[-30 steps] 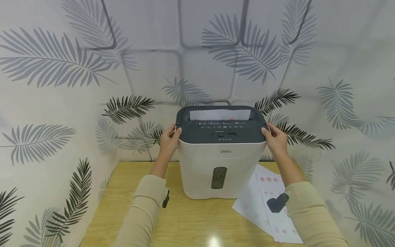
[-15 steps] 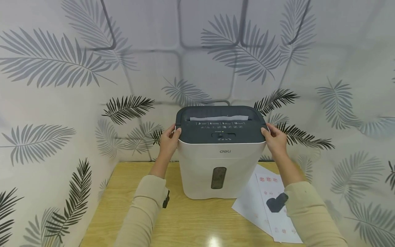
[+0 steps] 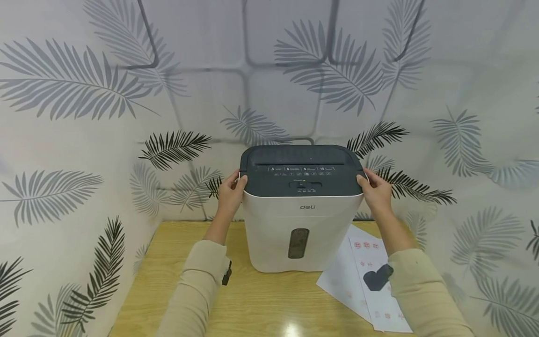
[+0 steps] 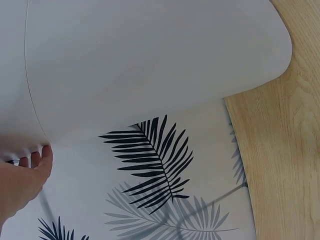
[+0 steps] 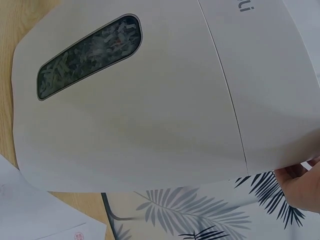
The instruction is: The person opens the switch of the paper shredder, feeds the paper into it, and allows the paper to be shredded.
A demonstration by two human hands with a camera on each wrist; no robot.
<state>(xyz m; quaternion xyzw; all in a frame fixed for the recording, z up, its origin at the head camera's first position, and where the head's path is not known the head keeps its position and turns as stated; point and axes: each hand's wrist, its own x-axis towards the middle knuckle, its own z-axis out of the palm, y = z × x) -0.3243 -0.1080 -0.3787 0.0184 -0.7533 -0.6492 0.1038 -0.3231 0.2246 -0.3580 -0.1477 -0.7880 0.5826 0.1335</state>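
Note:
A white paper shredder [image 3: 269, 234] with a dark grey top stands upright on the wooden table. My left hand [image 3: 230, 191] grips its upper left edge, thumb on the dark top and fingers on the side. At the opposite edge, my right hand [image 3: 377, 192] holds it the same way. No paper sticks out of the feed slot [image 3: 301, 164]. Through the front window [image 5: 90, 57], the right wrist view shows shredded paper strips inside. In the left wrist view, fingertips [image 4: 46, 154] touch the white side wall.
Printed sheets of paper [image 3: 343, 281] with red stamp marks lie on the table [image 3: 252, 304] right of the shredder, partly under my right forearm. Behind the table hangs a leaf-patterned cloth [image 3: 202, 93], close to its back edge.
The paper sheet standing in the feed slot has sunk down into the shredder and is out of sight. Both hands have kept their place at the edges.

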